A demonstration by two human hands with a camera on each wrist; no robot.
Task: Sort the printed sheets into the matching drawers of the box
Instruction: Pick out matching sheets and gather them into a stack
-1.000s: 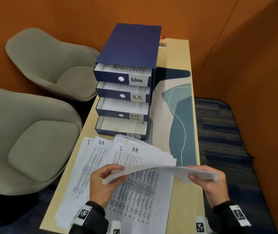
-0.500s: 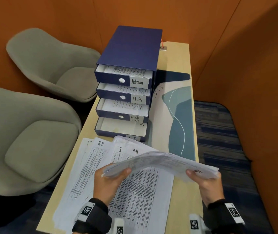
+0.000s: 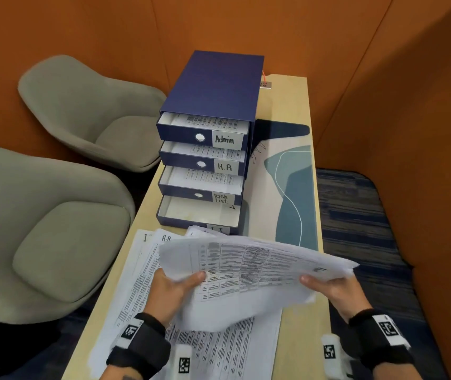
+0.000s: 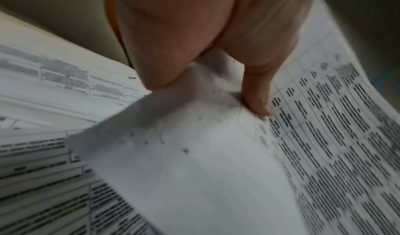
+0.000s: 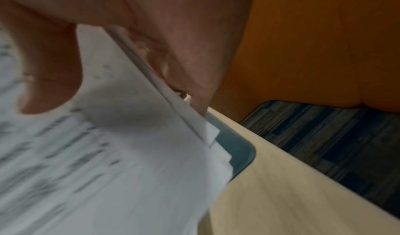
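Grey chairs [image 3: 62, 237] at far left, off the wooden surface [image 3: 312, 341]. Left hand [image 3: 173, 293] pinching the left edge of a lifted bundle of printed sheets [image 3: 257, 270], thumb on top. More sheets [image 3: 136, 292] spread flat beneath. Behind, blue drawer box [image 3: 216, 86], all four drawers pulled out, bottom one bare. Right hand [image 3: 336, 293] gripping the bundle's right edge, thumb on top.

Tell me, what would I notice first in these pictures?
Probably the blue box of four open drawers standing at the far end of the table. Nearer, the left hand and right hand hold a bundle of printed sheets above more papers spread on the table.
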